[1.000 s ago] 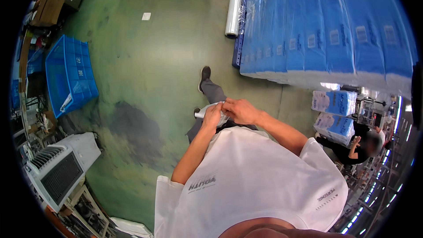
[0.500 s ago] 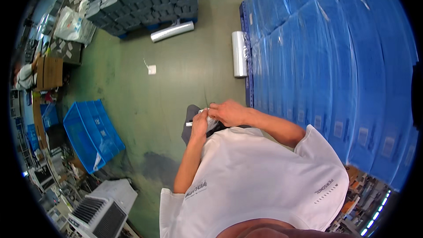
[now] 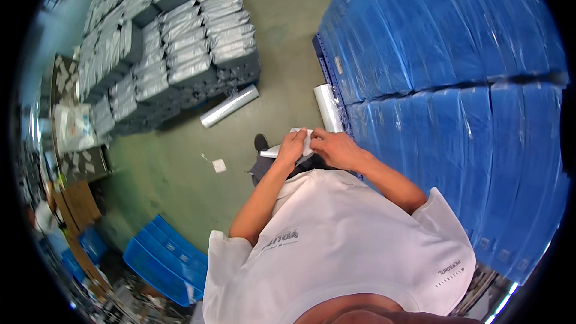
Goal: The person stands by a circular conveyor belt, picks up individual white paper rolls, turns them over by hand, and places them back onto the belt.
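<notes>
My left hand [image 3: 293, 145] is closed on a thin white sheet [image 3: 308, 143], held in front of my waist. A white strip pokes out on the left side of that hand, perhaps part of the same sheet. At the sheet's right edge, my right hand [image 3: 337, 149] has its fingers bent and pinched together. Both hands are close together, and the fingers partly cover the sheet. What kind of sheet it is cannot be made out.
Tall blue film-wrapped stacks [image 3: 420, 138] rise close on my right, with a film roll [image 3: 328, 108] beside them. Another film roll [image 3: 230, 106] lies by a pallet of grey wrapped bundles [image 3: 174, 54]. A white square [image 3: 219, 165] and a blue crate [image 3: 165, 261] are on the floor at left.
My view has turned and moved forward, so the grey bundles and blue stacks appear nearer. Both hands stay at the white sheet, more of which now shows between them.
</notes>
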Action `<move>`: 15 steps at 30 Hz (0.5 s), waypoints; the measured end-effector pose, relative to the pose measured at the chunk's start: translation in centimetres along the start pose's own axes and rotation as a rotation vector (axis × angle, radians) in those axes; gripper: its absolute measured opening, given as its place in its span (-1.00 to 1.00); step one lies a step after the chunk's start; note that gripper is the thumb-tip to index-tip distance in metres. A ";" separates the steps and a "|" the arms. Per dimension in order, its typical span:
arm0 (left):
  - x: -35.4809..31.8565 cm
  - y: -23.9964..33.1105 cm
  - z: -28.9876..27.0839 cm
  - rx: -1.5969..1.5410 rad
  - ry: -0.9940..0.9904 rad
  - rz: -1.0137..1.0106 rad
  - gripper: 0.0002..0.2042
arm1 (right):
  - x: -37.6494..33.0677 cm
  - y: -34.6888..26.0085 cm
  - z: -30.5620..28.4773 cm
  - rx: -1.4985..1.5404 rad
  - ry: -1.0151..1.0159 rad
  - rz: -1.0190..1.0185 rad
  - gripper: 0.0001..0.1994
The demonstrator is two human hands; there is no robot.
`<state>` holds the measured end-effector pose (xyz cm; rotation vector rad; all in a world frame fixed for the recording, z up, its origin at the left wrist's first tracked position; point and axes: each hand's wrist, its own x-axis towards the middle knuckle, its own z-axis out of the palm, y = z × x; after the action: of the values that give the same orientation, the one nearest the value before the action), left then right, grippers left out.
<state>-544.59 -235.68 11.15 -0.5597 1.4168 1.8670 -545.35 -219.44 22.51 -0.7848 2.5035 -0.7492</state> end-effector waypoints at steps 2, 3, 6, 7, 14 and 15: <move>4.6 4.5 -0.2 0.099 -0.041 -0.016 -0.59 | 3.3 1.6 -3.3 -0.015 0.065 0.023 -0.92; 7.1 6.4 -0.3 0.177 -0.058 -0.032 -0.54 | 4.9 2.7 -4.6 -0.026 0.081 0.045 -0.92; 16.6 11.1 -1.0 0.253 -0.018 -0.053 -0.52 | 10.3 7.1 -7.7 -0.046 0.110 0.097 -0.87; 19.3 12.8 -1.4 0.124 -0.069 -0.112 -0.54 | 12.2 8.8 -9.0 -0.056 0.111 0.093 -0.85; 39.1 30.5 -2.0 -0.004 0.037 -0.155 -0.64 | 28.1 22.8 -22.3 -0.081 0.210 -0.030 -0.85; 41.2 33.1 -1.2 -0.086 0.134 -0.176 -0.64 | 29.9 24.7 -24.7 -0.117 0.167 -0.041 -0.86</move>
<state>-596.48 -229.93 2.85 -0.8389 1.3297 1.7836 -590.58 -211.62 20.30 -0.8475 2.7084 -0.7143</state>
